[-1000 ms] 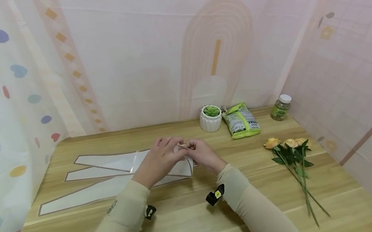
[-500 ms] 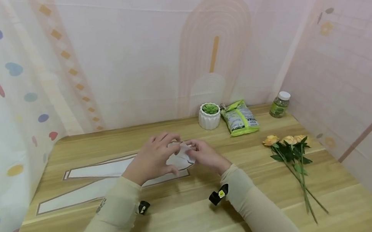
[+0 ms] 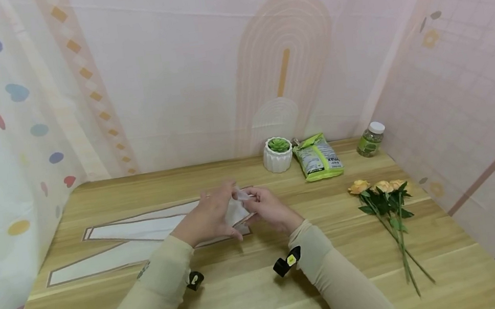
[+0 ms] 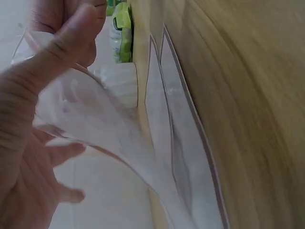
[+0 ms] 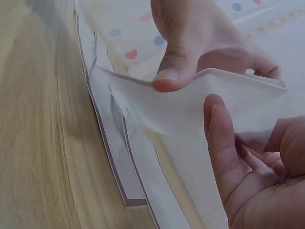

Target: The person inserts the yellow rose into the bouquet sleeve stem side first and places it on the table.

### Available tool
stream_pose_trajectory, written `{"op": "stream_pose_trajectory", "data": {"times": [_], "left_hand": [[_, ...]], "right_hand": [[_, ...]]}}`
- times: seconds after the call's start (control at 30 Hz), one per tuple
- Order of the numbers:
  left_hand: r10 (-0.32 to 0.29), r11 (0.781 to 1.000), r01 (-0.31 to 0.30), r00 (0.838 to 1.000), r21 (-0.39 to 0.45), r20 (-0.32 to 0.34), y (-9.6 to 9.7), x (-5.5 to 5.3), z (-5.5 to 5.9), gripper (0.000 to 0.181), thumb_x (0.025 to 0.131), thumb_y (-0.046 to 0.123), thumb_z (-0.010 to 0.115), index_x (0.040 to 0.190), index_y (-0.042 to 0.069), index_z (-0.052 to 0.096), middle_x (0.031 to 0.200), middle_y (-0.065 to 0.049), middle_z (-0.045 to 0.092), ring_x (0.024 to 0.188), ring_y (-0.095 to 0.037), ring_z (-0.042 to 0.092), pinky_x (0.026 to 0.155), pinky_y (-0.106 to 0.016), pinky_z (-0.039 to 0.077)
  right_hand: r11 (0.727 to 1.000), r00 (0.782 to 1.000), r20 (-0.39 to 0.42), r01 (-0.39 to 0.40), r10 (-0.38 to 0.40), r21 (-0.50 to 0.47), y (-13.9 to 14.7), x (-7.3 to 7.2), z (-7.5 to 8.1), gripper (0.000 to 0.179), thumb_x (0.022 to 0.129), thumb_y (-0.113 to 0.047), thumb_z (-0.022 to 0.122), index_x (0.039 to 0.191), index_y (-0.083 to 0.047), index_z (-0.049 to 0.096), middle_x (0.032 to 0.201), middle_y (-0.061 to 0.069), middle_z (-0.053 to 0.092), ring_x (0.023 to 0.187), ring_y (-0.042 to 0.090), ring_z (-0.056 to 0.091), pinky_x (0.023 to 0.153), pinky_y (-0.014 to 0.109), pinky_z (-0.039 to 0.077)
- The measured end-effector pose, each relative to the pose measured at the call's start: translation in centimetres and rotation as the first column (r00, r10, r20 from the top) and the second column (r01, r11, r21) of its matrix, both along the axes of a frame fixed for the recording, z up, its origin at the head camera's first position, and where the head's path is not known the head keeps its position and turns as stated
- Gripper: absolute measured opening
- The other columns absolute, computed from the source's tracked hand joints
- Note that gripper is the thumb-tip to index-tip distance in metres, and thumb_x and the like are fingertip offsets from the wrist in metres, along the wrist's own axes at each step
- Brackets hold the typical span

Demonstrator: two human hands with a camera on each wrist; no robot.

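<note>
A tapering white flower sleeve with a brown border [image 3: 235, 212] is raised at its wide end between both hands. My left hand [image 3: 206, 217] spans that end, thumb on the near edge and fingers toward the far edge. In the right wrist view the left thumb presses the sleeve's edge [image 5: 177, 107]. My right hand [image 3: 273, 208] pinches the sleeve's right end, its index finger pointing up along it. Beneath lie more flat flower sleeves [image 3: 98, 259], narrow ends to the left. The left wrist view shows the sleeve [image 4: 107, 119] bulging under the left thumb.
Several yellow roses with long stems [image 3: 396, 218] lie on the right of the wooden table [image 3: 320, 217]. At the back stand a white potted succulent [image 3: 278, 157], a green and grey packet [image 3: 319, 160] and a white-capped jar [image 3: 371, 140]. Printed curtains enclose the table.
The upper sleeve's narrow end has shifted toward the lower left and now lies almost over another sleeve. The left fingers have come around the wide end, while the right hand stays there.
</note>
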State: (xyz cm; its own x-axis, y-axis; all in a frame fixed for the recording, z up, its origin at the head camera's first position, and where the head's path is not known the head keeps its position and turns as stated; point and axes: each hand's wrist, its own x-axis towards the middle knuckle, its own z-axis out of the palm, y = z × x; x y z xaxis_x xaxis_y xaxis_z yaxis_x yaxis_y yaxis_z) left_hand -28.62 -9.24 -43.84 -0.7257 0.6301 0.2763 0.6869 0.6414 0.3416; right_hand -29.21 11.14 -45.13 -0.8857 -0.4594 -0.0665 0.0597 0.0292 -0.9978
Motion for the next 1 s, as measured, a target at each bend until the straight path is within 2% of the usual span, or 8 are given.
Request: {"op": "stream_pose_trajectory", "data": {"times": [0.23,0.37,0.43,0.57,0.67,0.77,0.9,1.0], "left_hand": [[0.003,0.999,-0.006,0.998,-0.05,-0.056,-0.7,-0.1,0.5,0.079,0.07,0.036,0.094,0.125,0.01,0.043,0.121,-0.007,0.06,0.113,-0.027,0.062,0.097,-0.074,0.039],[0.018,0.995,-0.024,0.998,-0.095,-0.064,-1.0,-0.1,0.6,0.074,0.077,0.032,0.089,0.131,0.01,0.043,0.122,-0.007,0.058,0.119,-0.031,0.06,0.099,-0.078,0.033],[0.024,0.994,-0.031,0.997,-0.102,-0.072,-1.1,-0.1,0.6,0.073,0.078,0.033,0.088,0.131,0.009,0.043,0.125,-0.009,0.058,0.123,-0.034,0.058,0.1,-0.078,0.032],[0.026,0.995,-0.036,0.993,-0.095,-0.112,-1.3,0.1,0.6,0.073,0.079,0.033,0.088,0.132,0.01,0.043,0.129,-0.013,0.059,0.123,-0.035,0.058,0.099,-0.077,0.035],[0.0,0.997,-0.012,0.988,-0.079,-0.151,-1.3,-0.1,0.3,0.083,0.077,0.031,0.089,0.14,0.011,0.038,0.135,-0.015,0.057,0.124,-0.035,0.058,0.096,-0.076,0.038],[-0.012,0.997,0.0,0.987,-0.077,-0.162,-1.1,-0.2,-0.1,0.094,0.077,0.029,0.088,0.15,0.013,0.03,0.14,-0.017,0.055,0.127,-0.035,0.055,0.096,-0.077,0.037],[-0.003,0.997,-0.008,0.99,-0.075,-0.144,-0.9,0.1,-0.4,0.098,0.077,0.025,0.089,0.152,0.012,0.027,0.138,-0.018,0.055,0.128,-0.034,0.055,0.098,-0.074,0.038],[-0.003,0.998,-0.007,0.99,-0.069,-0.144,-0.8,0.0,-0.5,0.099,0.077,0.026,0.089,0.152,0.012,0.026,0.137,-0.015,0.056,0.125,-0.032,0.057,0.096,-0.068,0.042]], "right_hand": [[0.993,0.991,-0.099,0.093,-0.086,0.069,-0.2,0.2,0.2,0.026,0.104,0.003,0.045,0.129,0.0,0.039,0.101,0.017,0.065,0.075,0.017,0.064,0.062,0.034,0.057],[0.974,0.952,-0.291,0.151,-0.096,0.171,-0.2,0.3,0.3,0.018,0.104,0.003,0.047,0.115,-0.004,0.034,0.098,0.022,0.066,0.067,0.016,0.058,0.054,0.035,0.053],[0.948,0.891,-0.451,0.185,-0.051,0.258,-0.2,0.4,0.3,0.019,0.102,0.003,0.051,0.114,-0.003,0.038,0.102,0.022,0.066,0.074,0.019,0.061,0.06,0.034,0.054],[0.907,0.724,-0.688,0.264,0.038,0.328,-0.1,0.5,0.2,0.016,0.096,0.009,0.058,0.104,-0.001,0.05,0.12,0.021,0.064,0.105,0.028,0.063,0.069,0.03,0.053],[0.908,0.68,-0.73,0.258,0.072,0.329,0.2,0.4,0.1,0.02,0.089,0.018,0.058,0.094,-0.001,0.062,0.129,0.018,0.062,0.116,0.033,0.06,0.077,0.032,0.054],[0.89,0.69,-0.709,0.222,0.144,0.397,0.3,0.3,-0.1,0.03,0.084,0.02,0.059,0.096,-0.003,0.073,0.125,0.015,0.066,0.113,0.033,0.063,0.09,0.038,0.053],[0.875,0.767,-0.623,0.189,0.152,0.446,0.3,0.1,-0.5,0.022,0.089,0.007,0.068,0.108,-0.001,0.073,0.117,0.012,0.07,0.11,0.028,0.064,0.093,0.037,0.052],[0.883,0.795,-0.596,0.191,0.117,0.429,0.4,0.0,-0.8,0.012,0.091,0.002,0.07,0.102,0.0,0.074,0.107,0.011,0.071,0.099,0.024,0.064,0.083,0.03,0.052]]}}
